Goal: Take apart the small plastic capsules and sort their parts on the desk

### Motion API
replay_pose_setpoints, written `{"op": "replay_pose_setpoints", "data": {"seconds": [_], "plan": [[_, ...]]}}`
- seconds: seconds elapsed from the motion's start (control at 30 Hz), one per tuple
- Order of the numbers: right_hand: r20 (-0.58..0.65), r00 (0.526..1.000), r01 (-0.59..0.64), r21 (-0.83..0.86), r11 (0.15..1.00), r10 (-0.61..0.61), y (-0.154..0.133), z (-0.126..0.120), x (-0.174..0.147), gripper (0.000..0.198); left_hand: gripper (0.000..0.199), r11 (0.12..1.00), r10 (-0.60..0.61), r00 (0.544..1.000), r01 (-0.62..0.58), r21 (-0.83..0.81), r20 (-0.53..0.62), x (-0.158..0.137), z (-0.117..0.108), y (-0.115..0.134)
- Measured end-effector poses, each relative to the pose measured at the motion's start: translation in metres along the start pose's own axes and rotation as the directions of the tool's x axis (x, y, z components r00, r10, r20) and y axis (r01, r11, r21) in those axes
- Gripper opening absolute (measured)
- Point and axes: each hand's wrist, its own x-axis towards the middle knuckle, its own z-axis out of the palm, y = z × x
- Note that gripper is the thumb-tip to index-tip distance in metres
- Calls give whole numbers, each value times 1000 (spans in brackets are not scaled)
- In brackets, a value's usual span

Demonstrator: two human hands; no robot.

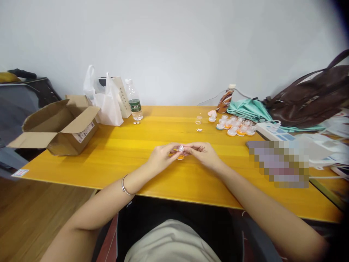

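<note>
My left hand (163, 157) and my right hand (204, 155) meet over the middle of the table. Both have their fingertips closed on a small white piece (181, 148) with dark marks, too small to name. Just below it, partly hidden by my fingers, is a small round thing with an orange base (180, 157). Beyond my right hand lie a small white piece with dark spots (199, 130) and a clear ring (197, 123). Farther right, several small clear domed cases (232, 131) with orange or teal bases stand close together.
An open cardboard box (68, 127), a white plastic bag (109, 111) and a water bottle (135, 103) stand at the left. At the right are a brown drink bottle (225, 100), folded teal cloth (249, 110), a brown bag (308, 98) and a blurred-out flat object (278, 163).
</note>
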Motion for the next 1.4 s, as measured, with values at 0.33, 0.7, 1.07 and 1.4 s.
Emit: {"op": "replay_pose_setpoints", "data": {"seconds": [0.33,0.7,1.07,1.4], "plan": [[-30,999,-31,145,989,35,-9,0,-7,23,22,986,165,983,-166,-6,-84,-1,-5,12],[86,995,-74,232,970,55,-14,-1,-12,25,18,940,335,937,-326,99,-93,1,-10,15],[83,993,-106,245,964,88,-10,1,-12,19,14,941,318,946,-309,141,-53,1,-7,12],[-88,990,-100,92,991,109,-7,13,-12,16,11,906,317,948,-306,292,10,-1,2,1]]}}
